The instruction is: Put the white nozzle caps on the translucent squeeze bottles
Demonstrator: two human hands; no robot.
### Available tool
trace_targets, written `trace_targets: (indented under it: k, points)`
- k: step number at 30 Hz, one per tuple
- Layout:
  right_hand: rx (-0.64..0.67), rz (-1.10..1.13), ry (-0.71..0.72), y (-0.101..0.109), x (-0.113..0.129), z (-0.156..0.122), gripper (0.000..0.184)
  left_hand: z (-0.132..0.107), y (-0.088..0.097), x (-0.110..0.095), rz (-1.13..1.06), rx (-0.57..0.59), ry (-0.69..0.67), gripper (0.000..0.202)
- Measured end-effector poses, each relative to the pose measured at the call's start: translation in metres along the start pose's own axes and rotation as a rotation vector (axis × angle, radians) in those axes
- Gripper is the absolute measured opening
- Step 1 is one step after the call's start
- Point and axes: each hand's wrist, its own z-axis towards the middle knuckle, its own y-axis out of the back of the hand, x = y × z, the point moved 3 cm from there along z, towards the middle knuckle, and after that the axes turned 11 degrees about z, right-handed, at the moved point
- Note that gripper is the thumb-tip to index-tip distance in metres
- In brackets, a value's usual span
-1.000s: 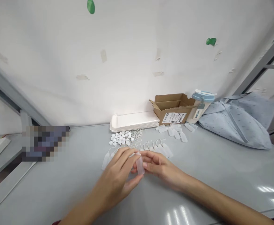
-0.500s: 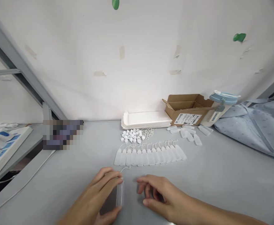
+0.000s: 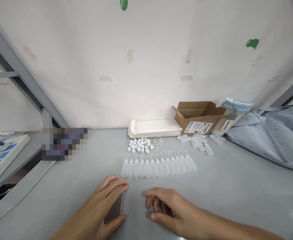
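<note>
Between the fingertips and thumb of my left hand (image 3: 111, 200) is a small translucent plastic bottle (image 3: 124, 201). The fingers meet its upper end and the thumb its lower end; a thin white cord sticks out past the top. My right hand (image 3: 165, 206) hovers to the right of it, fingers loosely curled and thumb apart, holding nothing. Beyond both hands lies a row of several similar bottles (image 3: 159, 167), each with a cord at its neck. Small white caps (image 3: 139, 145) and a bundle of loose cords (image 3: 158, 142) are heaped behind that row.
Several capless bottles (image 3: 201, 145) lie before an open cardboard box (image 3: 199, 126). White trays (image 3: 156, 128) are stacked against the wall. A blue-lidded cup (image 3: 228, 121) and light blue fabric (image 3: 269, 143) stand at right. A white cable (image 3: 23, 200) crosses the table at left.
The view has shifted slightly. My left hand and its bottle have turned a little, and the bottle shows a different face. My right hand keeps nearly the same pose.
</note>
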Motion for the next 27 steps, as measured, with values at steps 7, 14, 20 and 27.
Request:
trace_targets:
  k: [7,14,20,27]
  points:
    - [0.004,0.003,-0.004,0.002,-0.001,-0.002,0.036,0.006,0.002,0.002,-0.002,-0.02,-0.062,0.05]
    - [-0.176,0.047,0.076,0.031,0.003,0.004,0.024,0.063,0.014,0.003,-0.142,-0.011,0.047,0.023]
    - [-0.553,-0.073,0.184,0.104,-0.005,0.008,0.02,0.138,0.003,0.013,-0.133,-0.006,0.141,0.025]
    - [-0.715,-0.697,0.165,0.187,-0.025,0.016,0.02,0.186,-0.021,0.014,-0.058,0.074,0.103,0.024]
